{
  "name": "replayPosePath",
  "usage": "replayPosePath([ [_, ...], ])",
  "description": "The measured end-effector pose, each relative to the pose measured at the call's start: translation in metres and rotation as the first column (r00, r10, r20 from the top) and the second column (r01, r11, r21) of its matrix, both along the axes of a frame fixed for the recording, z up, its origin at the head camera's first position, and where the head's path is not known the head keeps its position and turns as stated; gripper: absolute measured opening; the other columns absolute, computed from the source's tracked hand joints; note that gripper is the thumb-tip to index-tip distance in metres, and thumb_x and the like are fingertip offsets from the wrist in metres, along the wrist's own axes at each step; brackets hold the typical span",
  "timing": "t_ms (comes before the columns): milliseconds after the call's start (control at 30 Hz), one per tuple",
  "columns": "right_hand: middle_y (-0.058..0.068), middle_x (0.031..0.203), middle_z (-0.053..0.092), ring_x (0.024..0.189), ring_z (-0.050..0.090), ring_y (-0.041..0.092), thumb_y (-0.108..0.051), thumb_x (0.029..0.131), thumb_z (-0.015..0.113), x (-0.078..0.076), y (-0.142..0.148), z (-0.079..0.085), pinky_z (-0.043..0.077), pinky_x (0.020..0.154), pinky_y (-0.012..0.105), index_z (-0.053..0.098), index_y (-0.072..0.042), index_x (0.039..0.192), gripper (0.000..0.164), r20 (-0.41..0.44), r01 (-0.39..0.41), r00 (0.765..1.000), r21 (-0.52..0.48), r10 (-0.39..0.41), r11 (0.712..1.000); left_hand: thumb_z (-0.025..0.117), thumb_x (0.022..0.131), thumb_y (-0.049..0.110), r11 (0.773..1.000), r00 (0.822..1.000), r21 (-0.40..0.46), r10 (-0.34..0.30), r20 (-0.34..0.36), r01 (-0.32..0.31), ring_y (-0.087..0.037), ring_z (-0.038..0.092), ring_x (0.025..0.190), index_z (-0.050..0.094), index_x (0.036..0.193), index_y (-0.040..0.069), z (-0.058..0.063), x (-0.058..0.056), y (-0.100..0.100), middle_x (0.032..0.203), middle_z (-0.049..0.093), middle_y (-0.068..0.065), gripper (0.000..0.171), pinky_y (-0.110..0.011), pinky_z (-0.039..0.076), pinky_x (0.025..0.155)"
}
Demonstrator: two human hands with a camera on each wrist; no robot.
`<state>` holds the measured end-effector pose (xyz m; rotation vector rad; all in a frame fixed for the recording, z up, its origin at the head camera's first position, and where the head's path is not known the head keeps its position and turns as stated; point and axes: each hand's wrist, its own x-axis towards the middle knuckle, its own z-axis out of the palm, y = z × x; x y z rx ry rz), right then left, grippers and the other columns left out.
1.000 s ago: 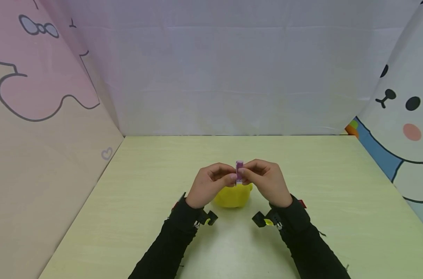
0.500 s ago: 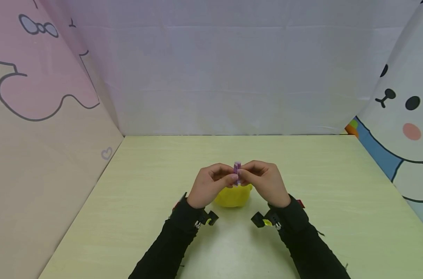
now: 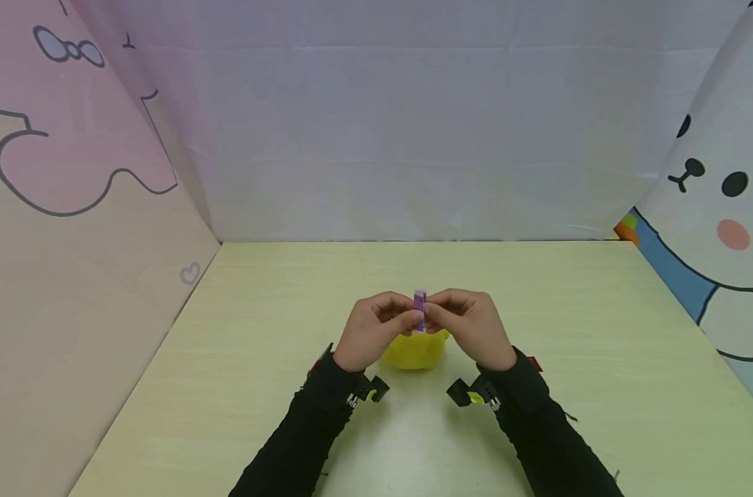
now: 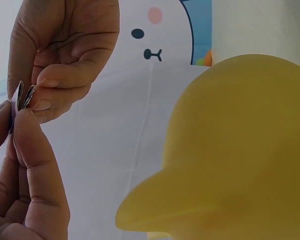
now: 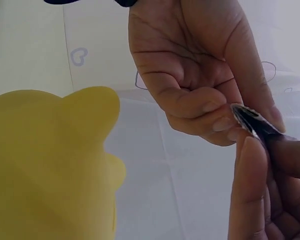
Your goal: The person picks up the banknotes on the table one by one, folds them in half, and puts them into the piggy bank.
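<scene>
A small folded strip of purple paper (image 3: 419,302) is held upright between both hands in the head view. My left hand (image 3: 373,330) pinches its left side between thumb and fingers; my right hand (image 3: 472,330) pinches the right side. In the left wrist view, layers of the folded paper (image 4: 21,100) part at one end, with pale edges. The right wrist view shows a dark fold in the paper (image 5: 252,120). Behind and just below the hands stands a rounded yellow figure (image 3: 413,353) with stubby protrusions; the hands hide its top in the head view.
The pale wooden table (image 3: 277,400) stretches around the hands on every side. A white curtain (image 3: 413,138) hangs along its back edge. Printed cartoon sheets, one pink and cream (image 3: 72,276) at left and one with a white animal (image 3: 705,221) at right, flank it.
The purple paper has turned and shifted slightly left, and looks narrower than a second ago. My right hand has moved a little left and down; my left hand has barely moved.
</scene>
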<state>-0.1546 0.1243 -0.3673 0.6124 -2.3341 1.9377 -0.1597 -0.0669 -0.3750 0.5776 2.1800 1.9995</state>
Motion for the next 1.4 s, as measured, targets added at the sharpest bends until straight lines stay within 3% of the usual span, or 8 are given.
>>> replayPosePath([
  [267, 0.016, 0.086, 0.071, 0.071, 0.068, 0.011, -0.010, 0.096, 0.061, -0.0009, 0.0016, -0.0004, 0.060, 0.070, 0.027, 0.072, 0.005, 0.102, 0.019, -0.001, -0.027, 1.000, 0.013, 0.027, 1.000, 0.066, 0.093, 0.010, 1.000, 1.000, 0.022, -0.005, -0.023, 0.006, -0.009, 0.064, 0.076, 0.069, 0.104, -0.004, 0.0021, 0.0020, -0.0001, 0.098, 0.067, -0.022, 0.018, -0.024, 0.056, 0.074],
  [600, 0.002, 0.087, 0.073, 0.075, 0.068, 0.013, -0.016, 0.098, 0.061, 0.0005, 0.0046, 0.0040, 0.060, 0.072, 0.028, 0.073, 0.000, 0.108, 0.023, 0.007, -0.025, 1.000, 0.024, 0.025, 0.999, 0.067, 0.093, 0.011, 1.000, 1.000, 0.026, -0.007, -0.013, 0.007, -0.008, 0.066, 0.076, 0.069, 0.103, -0.004, 0.0029, 0.0027, 0.0000, 0.098, 0.069, -0.023, 0.018, -0.025, 0.057, 0.073],
  [1000, 0.015, 0.102, 0.072, 0.084, 0.068, 0.010, -0.018, 0.097, 0.062, 0.0017, 0.0054, 0.0067, 0.058, 0.078, 0.025, 0.071, -0.002, 0.114, 0.024, -0.022, 0.018, 1.000, 0.072, -0.016, 0.997, 0.068, 0.092, 0.011, 1.000, 0.999, 0.006, -0.014, -0.031, 0.014, -0.016, 0.064, 0.074, 0.070, 0.100, -0.003, 0.0009, 0.0030, 0.0005, 0.094, 0.070, -0.024, 0.017, -0.024, 0.056, 0.070],
  [1133, 0.016, 0.108, 0.071, 0.086, 0.068, 0.010, -0.015, 0.094, 0.066, 0.0028, 0.0051, 0.0063, 0.058, 0.080, 0.025, 0.069, -0.001, 0.116, 0.026, 0.006, 0.000, 1.000, 0.052, 0.000, 0.999, 0.067, 0.093, 0.011, 1.000, 0.998, -0.005, -0.023, -0.056, 0.023, -0.012, 0.066, 0.075, 0.070, 0.100, -0.003, -0.0006, 0.0036, 0.0013, 0.093, 0.070, -0.023, 0.016, -0.025, 0.055, 0.071],
  [1400, 0.011, 0.100, 0.071, 0.082, 0.069, 0.018, -0.014, 0.092, 0.068, 0.0042, 0.0038, 0.0064, 0.059, 0.078, 0.027, 0.070, -0.002, 0.109, 0.021, 0.005, -0.012, 1.000, 0.023, 0.012, 1.000, 0.067, 0.092, 0.010, 1.000, 0.996, -0.018, -0.026, -0.088, 0.024, -0.010, 0.066, 0.074, 0.070, 0.099, -0.003, -0.0001, 0.0055, 0.0025, 0.091, 0.071, -0.023, 0.015, -0.025, 0.055, 0.070],
])
